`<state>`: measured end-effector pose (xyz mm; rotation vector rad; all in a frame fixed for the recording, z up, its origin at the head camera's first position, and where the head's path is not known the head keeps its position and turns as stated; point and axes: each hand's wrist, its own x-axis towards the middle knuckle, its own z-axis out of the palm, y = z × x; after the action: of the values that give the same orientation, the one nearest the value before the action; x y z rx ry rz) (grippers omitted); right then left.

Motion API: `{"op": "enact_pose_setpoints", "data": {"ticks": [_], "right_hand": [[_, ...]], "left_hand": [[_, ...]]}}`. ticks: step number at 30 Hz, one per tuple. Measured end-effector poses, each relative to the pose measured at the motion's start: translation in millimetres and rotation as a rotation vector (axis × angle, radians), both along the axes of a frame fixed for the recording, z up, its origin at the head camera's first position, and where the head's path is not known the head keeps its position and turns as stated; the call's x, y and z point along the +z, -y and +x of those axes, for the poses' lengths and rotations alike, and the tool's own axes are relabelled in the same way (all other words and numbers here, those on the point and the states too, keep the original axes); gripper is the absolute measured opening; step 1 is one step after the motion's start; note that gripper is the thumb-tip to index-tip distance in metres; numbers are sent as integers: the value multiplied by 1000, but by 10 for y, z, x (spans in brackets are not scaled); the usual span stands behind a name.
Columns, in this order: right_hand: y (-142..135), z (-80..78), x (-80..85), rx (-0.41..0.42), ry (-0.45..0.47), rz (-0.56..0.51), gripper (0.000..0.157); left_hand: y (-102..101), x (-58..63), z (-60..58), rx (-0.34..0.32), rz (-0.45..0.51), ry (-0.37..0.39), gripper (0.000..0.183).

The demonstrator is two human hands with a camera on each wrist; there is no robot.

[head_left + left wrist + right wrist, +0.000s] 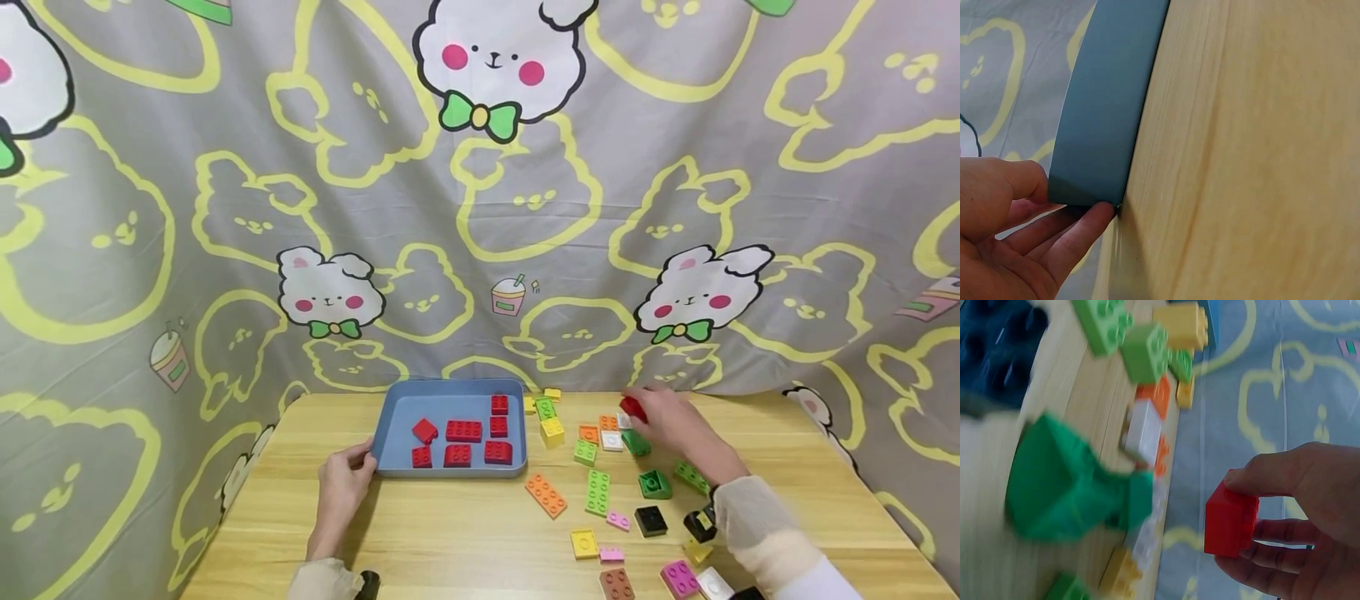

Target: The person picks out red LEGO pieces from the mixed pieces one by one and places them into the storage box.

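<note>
At the near left corner of a blue tray (399, 421), my left hand (345, 483) grips the edge; the left wrist view shows the thumb and fingers (1079, 245) around the corner of its outer wall. Several red bricks (463, 431) lie inside the tray. At the back right, my right hand (670, 419) holds a red brick (632, 407). The right wrist view shows this red brick (1225, 519) pinched between thumb and fingers, raised above the table. A dark green piece (637, 442) lies just below that hand.
Loose bricks in several colours spread right of the tray, among them an orange brick (546, 495), a light green brick (597, 492), a black brick (651, 521) and a yellow brick (552, 432). A patterned grey cloth (480, 350) hangs behind the wooden table (450, 533).
</note>
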<state>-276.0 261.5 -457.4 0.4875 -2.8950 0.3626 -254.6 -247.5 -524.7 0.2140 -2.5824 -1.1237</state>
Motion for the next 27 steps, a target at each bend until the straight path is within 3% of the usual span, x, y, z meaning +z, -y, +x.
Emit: {"op": "enact_pose_setpoints", "data": {"ticks": [13,21,27], "right_hand": [[660,-127,90,143,-64,18,35],[960,-236,106,150,-3,14,38],[1104,-324,111,175,-18,32,34]], "left_hand": [[16,-5,6,-4,-10,-15,34],[2,-3,-1,-14,29,2,33],[0,-1,-1,-10,31,-5,33]]}}
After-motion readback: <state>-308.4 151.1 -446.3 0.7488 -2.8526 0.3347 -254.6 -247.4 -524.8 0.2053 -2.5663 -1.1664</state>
